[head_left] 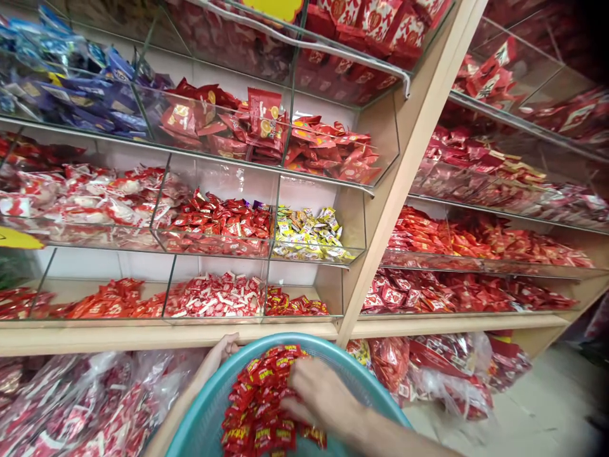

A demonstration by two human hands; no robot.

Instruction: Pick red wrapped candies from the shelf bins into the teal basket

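Note:
A round teal plastic basket [190,406] is in front of me, below the shelf edge. Inside it lies a heap of small red wrapped candies [259,400] with yellow lettering. My left arm runs along the basket's left outer side, and my left hand [224,348] is curled at its far left rim, close to the wooden shelf edge. My right hand [321,390] reaches into the basket over the right part of the heap. Motion blurs its fingers, so whether they hold any candy does not show. Similar red and yellow candies [297,303] lie in the bottom-row compartment just beyond the basket.
Shelves with clear compartments [216,244] rise ahead, filled with wrapped sweets in red, white, blue and yellow. A slanting wooden upright [404,184] divides two shelf sections. Large plastic bags of sweets [90,406] stand below at left, others [447,374] on the tiled floor [518,419] at right.

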